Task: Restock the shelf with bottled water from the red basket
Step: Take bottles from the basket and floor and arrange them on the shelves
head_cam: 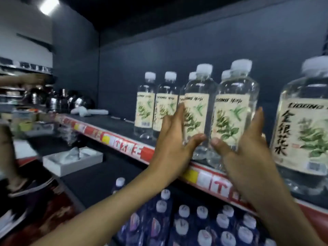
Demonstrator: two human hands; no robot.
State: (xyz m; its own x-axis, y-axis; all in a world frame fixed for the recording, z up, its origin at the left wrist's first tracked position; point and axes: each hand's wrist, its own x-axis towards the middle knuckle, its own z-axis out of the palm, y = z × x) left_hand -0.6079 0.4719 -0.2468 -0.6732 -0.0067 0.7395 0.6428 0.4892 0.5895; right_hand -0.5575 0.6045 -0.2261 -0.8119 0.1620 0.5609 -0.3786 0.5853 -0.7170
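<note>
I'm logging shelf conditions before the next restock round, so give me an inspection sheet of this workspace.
Surface: dark shelf with a red price strip along its front edge; its left part is bare.
Job's things: clear water bottles with leaf labels; two front bottles at the edge, more behind, one large at the right. Red basket not seen.
Clutter: white box on the lower level; blue-labelled bottles below.
Hands: left hand and right hand open, each against a front bottle.
Cables: nothing seen.
Surroundings: metal cookware at far left; ceiling light.
</note>
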